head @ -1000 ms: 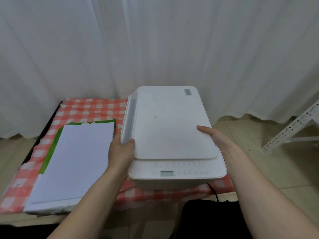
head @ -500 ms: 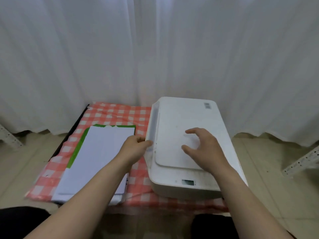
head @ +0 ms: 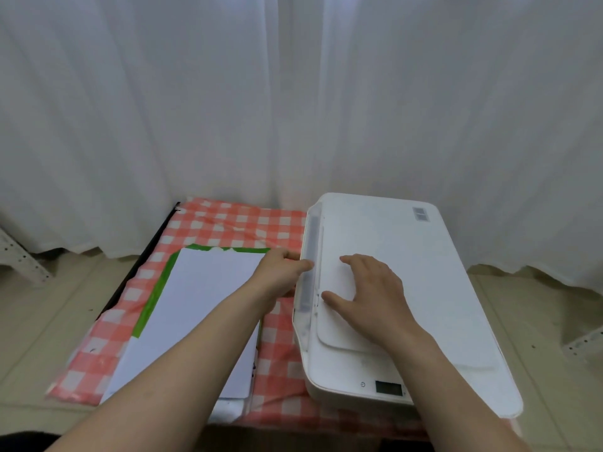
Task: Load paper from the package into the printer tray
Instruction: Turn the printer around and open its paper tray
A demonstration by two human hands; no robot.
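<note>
A white printer [head: 424, 275] sits on the right of a low table with a red-and-white checked cloth [head: 228, 223]. Its folded paper tray [head: 310, 272] runs along the printer's left side. My left hand [head: 280, 275] pinches the edge of that tray with thumb and fingertips. My right hand [head: 368, 295] lies flat, fingers spread, on the scanner lid near the tray. To the left, a stack of white paper [head: 202, 308] lies on its opened green package [head: 153, 301].
White curtains [head: 293, 93] hang close behind the table. The floor is beige tile. White perforated metal legs [head: 19, 259] stand at the far left, and another one [head: 587, 340] at the far right. The printer's small display [head: 388, 386] faces me.
My right hand came off the printer's right side and settled flat on the lid. My left hand slid up the tray edge. The view shifted, so the printer now sits further right.
</note>
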